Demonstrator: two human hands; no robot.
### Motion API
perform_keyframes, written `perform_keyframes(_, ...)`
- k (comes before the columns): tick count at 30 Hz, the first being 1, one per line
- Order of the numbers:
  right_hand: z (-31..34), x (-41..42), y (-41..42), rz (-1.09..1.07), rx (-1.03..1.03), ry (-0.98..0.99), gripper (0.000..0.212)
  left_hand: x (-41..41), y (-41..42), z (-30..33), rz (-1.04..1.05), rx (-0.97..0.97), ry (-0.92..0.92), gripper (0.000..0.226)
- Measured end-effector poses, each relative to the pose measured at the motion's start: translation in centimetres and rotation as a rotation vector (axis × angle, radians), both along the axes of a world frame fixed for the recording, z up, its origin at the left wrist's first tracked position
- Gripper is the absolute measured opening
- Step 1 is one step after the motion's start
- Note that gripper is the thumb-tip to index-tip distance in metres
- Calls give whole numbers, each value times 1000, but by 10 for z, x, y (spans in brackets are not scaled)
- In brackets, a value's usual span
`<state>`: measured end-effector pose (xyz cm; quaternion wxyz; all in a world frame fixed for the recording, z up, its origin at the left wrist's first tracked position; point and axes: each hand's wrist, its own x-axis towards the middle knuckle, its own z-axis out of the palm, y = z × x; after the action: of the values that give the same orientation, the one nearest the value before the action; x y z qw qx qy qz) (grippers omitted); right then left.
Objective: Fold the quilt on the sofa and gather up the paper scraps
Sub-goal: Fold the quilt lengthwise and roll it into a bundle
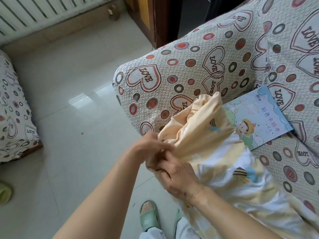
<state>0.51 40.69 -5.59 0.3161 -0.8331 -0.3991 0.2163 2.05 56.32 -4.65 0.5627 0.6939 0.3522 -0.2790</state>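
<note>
Gripping one bunched edge of the quilt (203,128), left hand (150,145) and right hand (174,176) close their fingers on it together. Pale yellow and white cloth, bee print, trailing over the sofa (189,54) front. Blue paper booklet (257,116) lies beside it. Beyond: glossy floor tiles (72,83), white radiator (43,9).

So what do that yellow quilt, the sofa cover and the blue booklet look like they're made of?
The quilt looks like thin, smooth woven cloth, perhaps cotton: it bunches into soft folds where both hands grip it. The sofa cover seems a thicker woven or quilted fabric, with a pebbled texture across its hearts and rings. The booklet looks like glossy printed paper or card, lying flat with crisp edges.
</note>
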Motion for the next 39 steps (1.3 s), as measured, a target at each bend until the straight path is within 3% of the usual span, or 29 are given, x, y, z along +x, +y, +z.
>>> perform_keyframes(2, 1, 7, -3, -2, 24, -33, 25, -4, -3, -4, -48, 144, -50, 12)
perform_keyframes(8, -1, 83, -11, -436, 143, -257, 23, -12, -1, -18, 86, 238, -93, 12)
perform_keyframes(10, 0, 112, -16, -668, 143, -289, 29, -13, 0, -21, 113, 250, -102, 24)
perform_keyframes(13, -3, 150, -30, -1064, -4, -118, 36, -16, 3, -22, 151, 262, -119, 35)
perform_keyframes(15, -6, 167, -44, -1161, -144, 139, 37, -16, 2, -23, 164, 269, -125, 36)
perform_keyframes(19, -10, 169, -50, -947, -115, 539, 18, -14, 0, -28, 188, 281, -119, 34)
perform_keyframes(21, -9, 161, -46, -821, -3, 632, 12, -14, 0, -29, 201, 283, -119, 33)
perform_keyframes(23, -15, 155, -40, -716, -3, 634, 20, -14, -1, -31, 205, 296, -113, 29)
perform_keyframes(26, -33, 145, -30, -624, -190, 501, 51, -11, -3, -33, 208, 311, -105, 26)
perform_keyframes(28, -42, 142, -24, -684, -305, 373, 70, -9, -4, -33, 206, 316, -104, 25)
perform_keyframes(32, -41, 142, -13, -690, -275, 245, 23, -10, -5, -33, 212, 311, -124, 29)
perform_keyframes(34, -38, 145, -17, -701, -186, 209, 22, -11, -5, -34, 217, 306, -136, 28)
perform_keyframes(36, -33, 152, -24, -614, -165, 69, 50, -14, -5, -36, 226, 306, -144, 28)
perform_keyframes(38, -25, 162, -27, -327, -178, -118, 79, -15, -6, -37, 231, 317, -147, 27)
perform_keyframes(39, -21, 168, -26, -143, -192, -180, 84, -15, -7, -38, 236, 321, -147, 27)
